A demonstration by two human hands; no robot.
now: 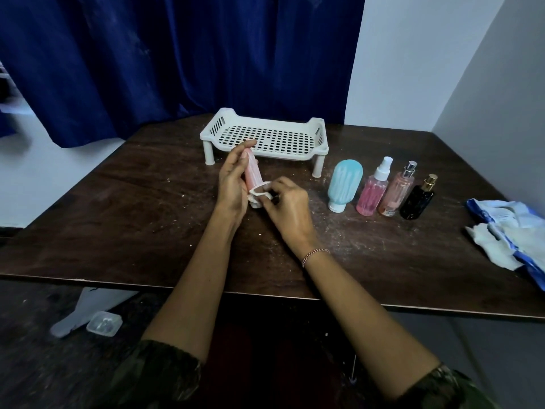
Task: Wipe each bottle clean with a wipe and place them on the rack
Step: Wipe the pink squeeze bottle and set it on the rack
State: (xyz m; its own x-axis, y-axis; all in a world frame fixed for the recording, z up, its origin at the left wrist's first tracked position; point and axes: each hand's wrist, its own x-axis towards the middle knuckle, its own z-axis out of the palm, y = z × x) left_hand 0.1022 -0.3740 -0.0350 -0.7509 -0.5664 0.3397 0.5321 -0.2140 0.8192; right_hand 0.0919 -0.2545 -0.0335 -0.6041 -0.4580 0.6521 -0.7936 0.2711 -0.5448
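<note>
- The left hand (233,184) is curled around a pale pink bottle (253,172), fingers closed along its side, the index finger stretched up toward its far end; the bottle is held above the table (132,202), in front of the rack (265,137).
- The right hand (287,208) pinches a white wipe (259,197) between thumb and fingertips, closed on it; the wipe is bunched around the near, lower end of the pink bottle, touching it.
- The pink bottle's long axis runs tilted, its near end low at the wipe, its far end pointing up and away toward the rack's front edge; which end bears the cap I cannot tell.
- The white slotted rack stands on short legs at the back of the table; nothing lies in it.
- To the right stand four bottles in a row, close together: a blue bottle (345,184) resting on its white cap, a pink spray bottle (374,187), a clear pink perfume bottle (398,190), a black bottle (417,199) with a gold cap.
- At the far right edge lies a blue-and-white wipe packet (513,231) with loose white wipes; a blue curtain (177,54) hangs behind the table.
</note>
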